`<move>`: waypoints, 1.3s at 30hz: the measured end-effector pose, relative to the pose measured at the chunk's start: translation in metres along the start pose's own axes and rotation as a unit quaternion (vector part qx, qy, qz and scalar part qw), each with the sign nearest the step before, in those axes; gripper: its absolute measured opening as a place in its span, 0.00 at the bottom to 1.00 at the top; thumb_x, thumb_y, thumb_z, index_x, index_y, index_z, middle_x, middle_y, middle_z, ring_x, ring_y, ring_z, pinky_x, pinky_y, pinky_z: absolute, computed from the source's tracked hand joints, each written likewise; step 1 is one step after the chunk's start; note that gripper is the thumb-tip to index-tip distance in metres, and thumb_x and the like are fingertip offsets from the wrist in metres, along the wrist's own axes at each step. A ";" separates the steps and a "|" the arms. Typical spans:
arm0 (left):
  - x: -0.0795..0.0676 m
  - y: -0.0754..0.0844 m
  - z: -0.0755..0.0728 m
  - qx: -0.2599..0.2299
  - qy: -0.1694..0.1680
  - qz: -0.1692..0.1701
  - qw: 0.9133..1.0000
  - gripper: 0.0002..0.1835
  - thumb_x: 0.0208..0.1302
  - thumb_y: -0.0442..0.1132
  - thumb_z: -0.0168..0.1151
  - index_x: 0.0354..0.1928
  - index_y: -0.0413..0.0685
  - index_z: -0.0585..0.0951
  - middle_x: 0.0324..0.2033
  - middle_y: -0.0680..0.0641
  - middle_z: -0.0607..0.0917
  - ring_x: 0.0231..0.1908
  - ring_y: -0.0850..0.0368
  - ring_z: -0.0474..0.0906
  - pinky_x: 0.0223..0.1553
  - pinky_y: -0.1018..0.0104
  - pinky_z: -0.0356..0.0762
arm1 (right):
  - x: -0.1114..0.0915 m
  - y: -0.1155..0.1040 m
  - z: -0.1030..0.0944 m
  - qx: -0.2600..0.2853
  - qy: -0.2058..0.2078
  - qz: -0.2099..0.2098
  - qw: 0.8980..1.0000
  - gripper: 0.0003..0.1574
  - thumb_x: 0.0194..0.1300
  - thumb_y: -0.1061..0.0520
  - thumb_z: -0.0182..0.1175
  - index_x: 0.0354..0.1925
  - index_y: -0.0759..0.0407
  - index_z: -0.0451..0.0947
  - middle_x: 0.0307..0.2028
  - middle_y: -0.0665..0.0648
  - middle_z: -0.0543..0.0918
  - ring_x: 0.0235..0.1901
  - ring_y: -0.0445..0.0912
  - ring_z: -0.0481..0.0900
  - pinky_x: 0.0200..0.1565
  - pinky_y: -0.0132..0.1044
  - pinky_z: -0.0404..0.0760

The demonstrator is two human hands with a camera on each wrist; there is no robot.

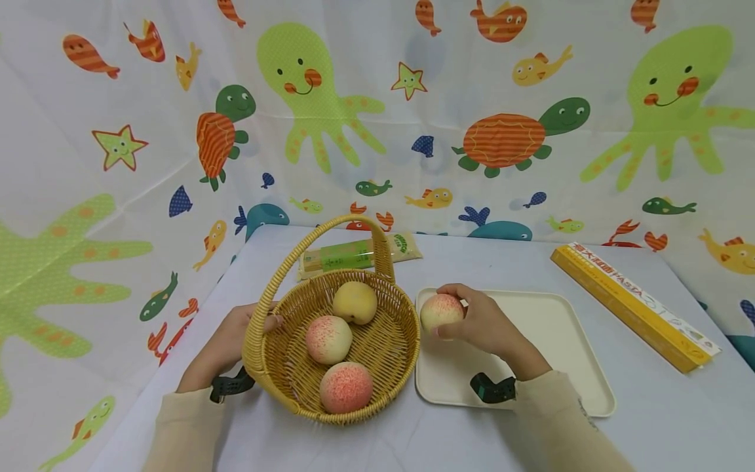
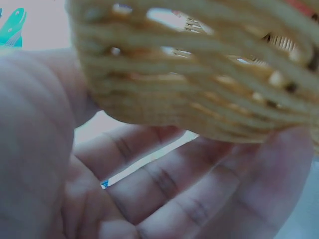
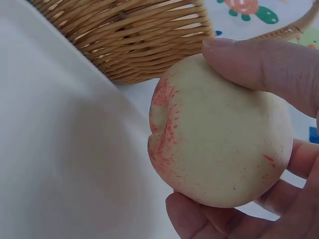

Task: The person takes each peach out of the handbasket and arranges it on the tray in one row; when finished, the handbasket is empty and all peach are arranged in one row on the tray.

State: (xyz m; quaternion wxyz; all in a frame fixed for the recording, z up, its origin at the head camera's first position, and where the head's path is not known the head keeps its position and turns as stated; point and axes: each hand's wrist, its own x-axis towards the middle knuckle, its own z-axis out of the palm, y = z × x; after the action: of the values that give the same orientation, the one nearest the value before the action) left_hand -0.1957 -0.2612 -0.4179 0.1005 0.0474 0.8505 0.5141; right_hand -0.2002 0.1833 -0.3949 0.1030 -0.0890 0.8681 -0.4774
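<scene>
My right hand [image 1: 480,321] grips a pale peach [image 1: 441,313] with red speckles, above the left end of a cream tray [image 1: 551,351]. In the right wrist view the thumb and fingers wrap the sides of this peach [image 3: 224,134], beside the basket. My left hand [image 1: 227,341] holds the left side of a wicker basket [image 1: 389,337], thumb over the rim. Seen from the left wrist, the fingers [image 2: 169,179] curl beneath the weave. Inside the basket lie a yellow round fruit [image 1: 354,303], a speckled peach [image 1: 328,339] and a redder peach [image 1: 346,387].
Behind the basket lies a long clear-and-green packet [image 1: 348,255], partly hidden by the handle [image 1: 295,262]. A yellow pasta box [image 1: 634,305] rests at an angle to the right of the tray. A sea-animal curtain [image 1: 436,78] hangs at the back and left of the white table.
</scene>
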 end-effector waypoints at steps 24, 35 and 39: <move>0.000 -0.001 0.001 -0.002 -0.004 0.002 1.000 0.21 0.75 0.44 0.61 0.62 0.37 0.81 0.38 0.40 0.88 0.30 0.53 0.86 0.32 0.61 0.85 | 0.006 0.019 0.028 -0.047 0.076 -0.035 0.995 0.50 0.47 0.64 0.79 0.69 0.60 0.73 0.64 0.64 0.78 0.59 0.58 0.78 0.58 0.58 0.79; 0.001 -0.001 0.000 -0.001 -0.005 0.000 1.000 0.22 0.75 0.44 0.60 0.62 0.36 0.81 0.38 0.39 0.88 0.30 0.52 0.86 0.31 0.60 0.85 | 0.000 0.025 0.025 0.000 0.040 -0.011 0.999 0.44 0.54 0.58 0.75 0.69 0.53 0.74 0.62 0.60 0.80 0.52 0.54 0.79 0.49 0.47 0.81; 0.001 -0.001 0.000 0.002 -0.004 -0.003 1.000 0.22 0.75 0.44 0.60 0.63 0.37 0.81 0.38 0.40 0.88 0.29 0.52 0.86 0.31 0.61 0.85 | -0.002 0.027 0.024 0.018 0.012 -0.020 1.000 0.46 0.55 0.59 0.72 0.72 0.54 0.72 0.62 0.62 0.79 0.49 0.52 0.80 0.47 0.43 0.80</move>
State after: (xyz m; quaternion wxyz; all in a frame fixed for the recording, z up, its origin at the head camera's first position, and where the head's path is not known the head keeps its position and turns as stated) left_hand -0.1963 -0.2613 -0.4190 0.1049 0.0474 0.8514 0.5117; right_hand -0.1930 0.1787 -0.4307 0.0846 -0.0987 0.8585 -0.4961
